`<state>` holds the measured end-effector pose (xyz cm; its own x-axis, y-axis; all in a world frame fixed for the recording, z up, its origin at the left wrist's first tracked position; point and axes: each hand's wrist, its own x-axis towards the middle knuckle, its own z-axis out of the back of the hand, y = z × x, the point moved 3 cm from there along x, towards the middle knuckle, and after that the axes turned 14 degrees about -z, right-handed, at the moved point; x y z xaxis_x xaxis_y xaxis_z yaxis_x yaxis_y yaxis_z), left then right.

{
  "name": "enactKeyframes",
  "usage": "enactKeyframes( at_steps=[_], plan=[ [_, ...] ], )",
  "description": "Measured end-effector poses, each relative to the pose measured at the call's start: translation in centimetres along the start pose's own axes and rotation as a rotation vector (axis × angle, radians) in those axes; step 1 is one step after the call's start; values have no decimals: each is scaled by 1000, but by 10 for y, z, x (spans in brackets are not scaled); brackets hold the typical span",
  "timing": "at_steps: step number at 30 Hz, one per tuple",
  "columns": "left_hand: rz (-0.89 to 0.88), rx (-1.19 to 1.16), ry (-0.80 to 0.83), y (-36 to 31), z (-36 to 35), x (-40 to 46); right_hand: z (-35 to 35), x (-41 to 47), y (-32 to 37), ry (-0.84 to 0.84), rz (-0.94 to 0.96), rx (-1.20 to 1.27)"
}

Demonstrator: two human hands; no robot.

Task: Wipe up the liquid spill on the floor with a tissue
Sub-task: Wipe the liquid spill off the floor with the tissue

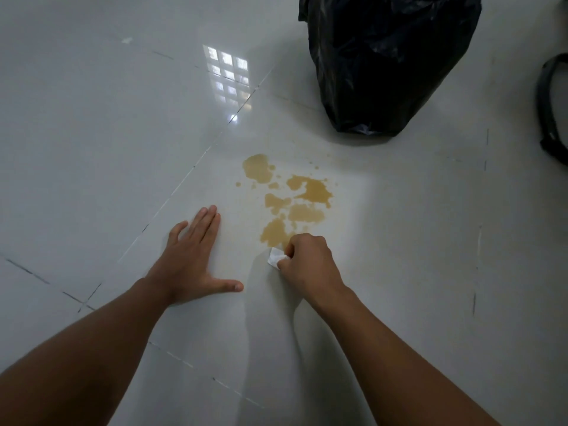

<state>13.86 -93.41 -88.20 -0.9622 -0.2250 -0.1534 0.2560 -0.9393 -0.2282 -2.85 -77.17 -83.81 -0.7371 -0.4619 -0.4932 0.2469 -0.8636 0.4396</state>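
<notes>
Glossy white tile floor [92, 149]; brown spill [292, 201] at centre, black bag [387, 63] at one o'clock. Left hand [190, 259] lies flat, fingers spread. Right hand [307, 259] clutches a tissue [275, 256] at the spill's six o'clock edge.

White tissue [275, 257] gripped in the right hand [307, 262], amber-brown spill [295, 198] blotched just beyond it, pale grey glossy floor [92, 149], black bag [384, 63] further off.

Black plastic bin bag [390, 63] standing at the top, bulging and creased, base on the pale tiles. Dark curved strap-like object [550, 109] at the right edge, cut off by the frame, well apart from the bag. Bright window reflection [229, 78] left of the bag
</notes>
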Motion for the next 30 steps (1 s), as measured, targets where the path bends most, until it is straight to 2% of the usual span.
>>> enactKeyframes(
  at_steps=[12,17,21,23,28,30],
  plan=[
    [1,29,-15,1,-2,0,-6,20,11,-105,-31,168],
    [0,-1,-20,1,-2,0,2,30,21,-130,112,99],
    [2,-38,-26,5,-1,2,28,33,-9,-330,140,194],
    [10,-39,-27,6,0,7,44,37,-30,-377,135,234],
    [63,-47,-53,1,2,15,44,43,-33,-200,188,29],
    [69,-37,-58,-2,2,16,36,38,-24,-172,204,24]
  ],
)
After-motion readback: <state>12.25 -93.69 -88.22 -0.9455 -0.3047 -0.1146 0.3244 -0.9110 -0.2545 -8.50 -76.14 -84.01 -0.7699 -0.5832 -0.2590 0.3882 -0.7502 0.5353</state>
